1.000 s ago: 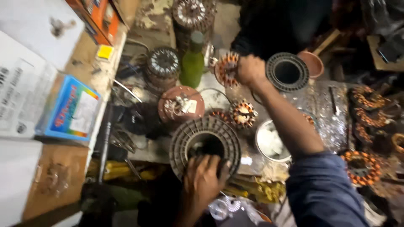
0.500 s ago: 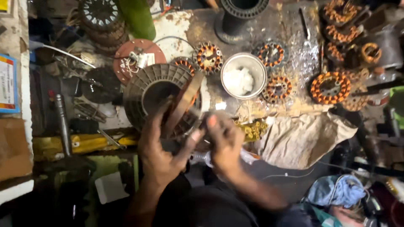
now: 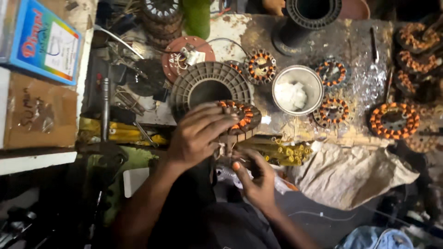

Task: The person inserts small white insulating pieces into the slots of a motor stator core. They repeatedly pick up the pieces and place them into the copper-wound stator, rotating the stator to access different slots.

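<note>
At the bench (image 3: 323,34) edge, left hand (image 3: 196,136) grips a wound stator (image 3: 240,117); right hand (image 3: 258,177) curls beneath (contents unclear); the ribbed housing (image 3: 210,85) sits empty.

The left hand (image 3: 196,136) grips a copper-wound stator (image 3: 240,117) at the near edge of the desk (image 3: 258,32), just in front of a ribbed round housing (image 3: 210,85). The right hand (image 3: 258,182) sits below it, fingers curled upward. A metal bowl (image 3: 297,90) with white pieces stands to the right, among other wound stators.

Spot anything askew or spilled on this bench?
Nothing spilled. The bench is cluttered: wound stators lie scattered, none stacked. The left hand holds one stator tilted on edge above the right hand.
</note>
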